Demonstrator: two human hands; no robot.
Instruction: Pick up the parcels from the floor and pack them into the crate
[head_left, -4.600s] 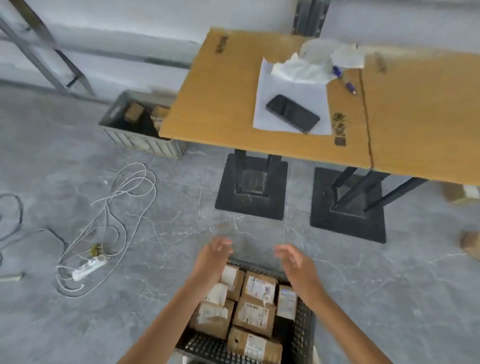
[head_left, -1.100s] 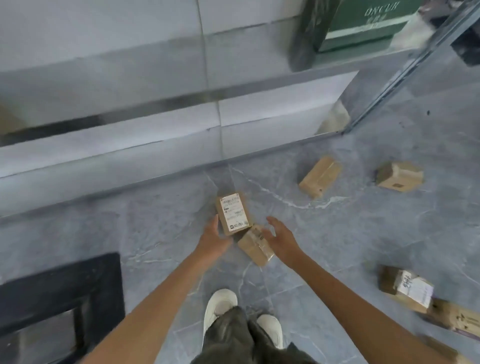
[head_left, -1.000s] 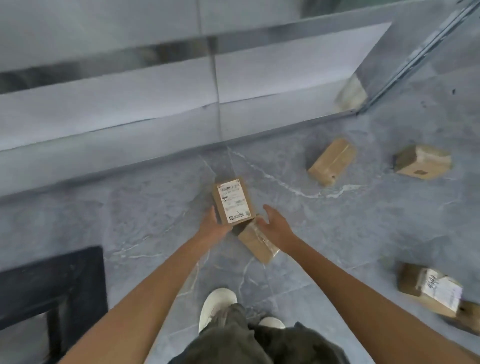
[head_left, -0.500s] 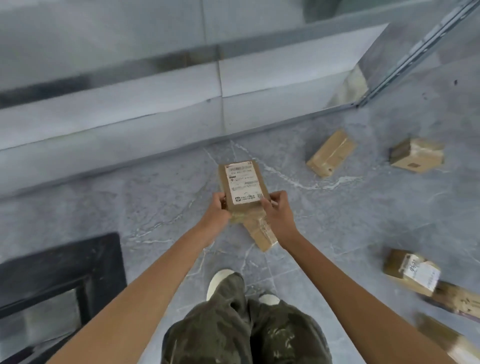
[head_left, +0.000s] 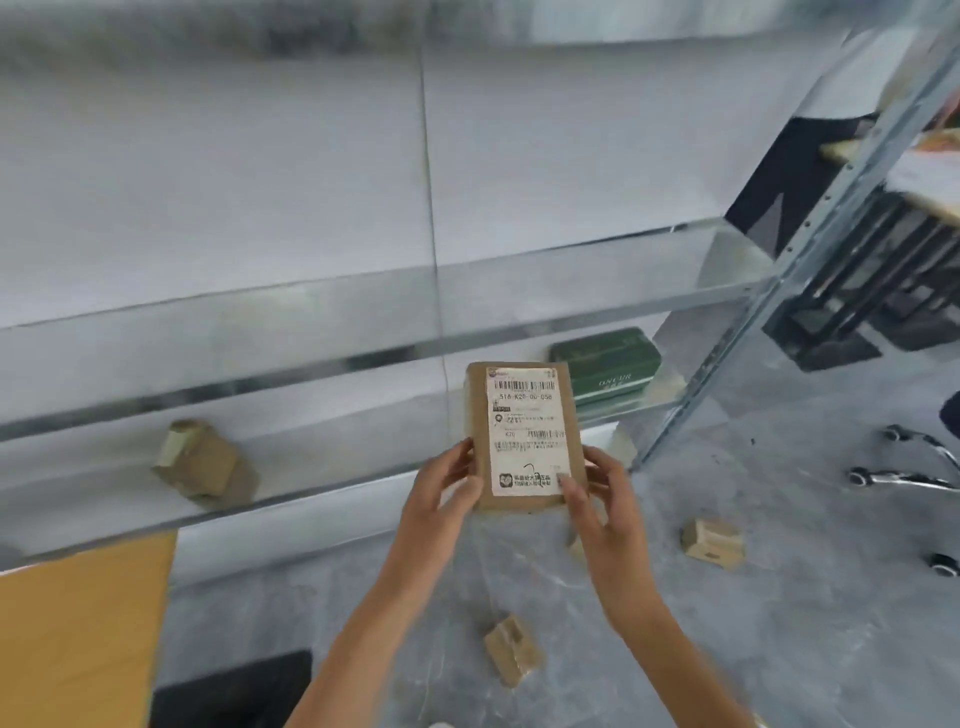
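Above floor: left hand (head_left: 441, 499) and right hand (head_left: 597, 499) grip parcel (head_left: 524, 431) edges; label reads "516-K20-00-058"; green box (head_left: 608, 371) marked "ONCUR".

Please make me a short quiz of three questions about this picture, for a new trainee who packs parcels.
1. True or false: both the left hand and the right hand hold the labelled parcel.
2. Where does the green box stand? A) on the floor B) on the metal shelf C) on the table
3. Fill in: the small parcel on the metal shelf lies to the ___ of the labelled parcel.
Key: 1 true; 2 B; 3 left.
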